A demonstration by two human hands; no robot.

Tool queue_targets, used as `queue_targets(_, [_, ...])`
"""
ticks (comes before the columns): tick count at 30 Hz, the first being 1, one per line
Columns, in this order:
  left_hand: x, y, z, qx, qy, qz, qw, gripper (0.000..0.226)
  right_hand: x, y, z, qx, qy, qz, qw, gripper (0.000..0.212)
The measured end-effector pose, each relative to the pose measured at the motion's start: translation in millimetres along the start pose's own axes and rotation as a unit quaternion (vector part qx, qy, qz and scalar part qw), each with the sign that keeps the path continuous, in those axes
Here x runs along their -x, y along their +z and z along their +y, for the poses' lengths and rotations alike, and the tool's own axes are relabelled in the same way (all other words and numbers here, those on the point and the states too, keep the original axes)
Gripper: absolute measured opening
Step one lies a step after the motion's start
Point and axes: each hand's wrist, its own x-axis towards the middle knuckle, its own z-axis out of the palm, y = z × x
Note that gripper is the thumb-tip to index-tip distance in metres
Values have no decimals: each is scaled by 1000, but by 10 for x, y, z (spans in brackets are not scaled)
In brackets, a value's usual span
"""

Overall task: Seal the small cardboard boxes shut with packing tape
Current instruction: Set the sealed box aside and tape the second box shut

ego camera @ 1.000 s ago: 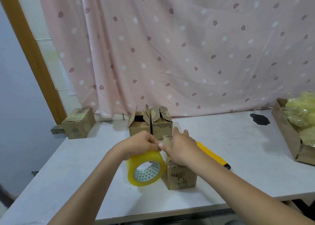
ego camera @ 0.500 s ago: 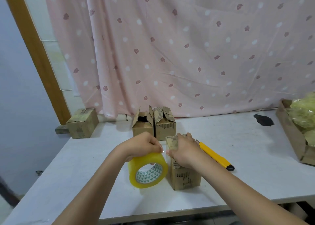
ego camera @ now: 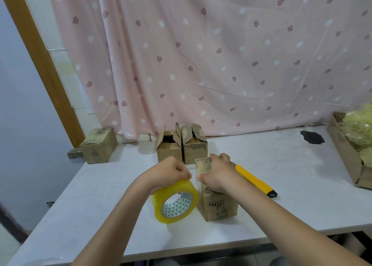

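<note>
Both hands curl tight: left hand (ego camera: 171, 172) on glossy yellow tape roll (ego camera: 175, 202), right hand (ego camera: 218, 171) on scuffed corrugated box (ego camera: 218, 204).

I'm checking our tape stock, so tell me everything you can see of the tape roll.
The tape roll is a wide roll of translucent yellow packing tape on a core printed with green and white triangles. It stands on edge on the white table, its open centre facing the camera, just left of the small cardboard box. The left hand grips its top. A thin clear strip seems to run from it toward the right hand.
</note>
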Motion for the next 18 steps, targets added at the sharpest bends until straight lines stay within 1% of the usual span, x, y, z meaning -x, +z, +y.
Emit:
queue_targets(6, [1, 56, -17, -10, -16, 22, 1000, 20, 19, -13, -8, 3, 3, -1, 1000, 92])
queue_targets(11, [-3, 86, -33, -1, -42, 39, 998, 18, 32, -22, -41, 8, 4, -6, 1000, 86])
queue_targets(14, [-23, 89, -46, 1, -56, 39, 998, 21, 34, -19, -51, 9, 5, -8, 1000, 87])
queue_targets(18, [-54, 108, -93, 7, -64, 40, 997, 28, 36, -26, -67, 18, 8, -12, 1000, 83])
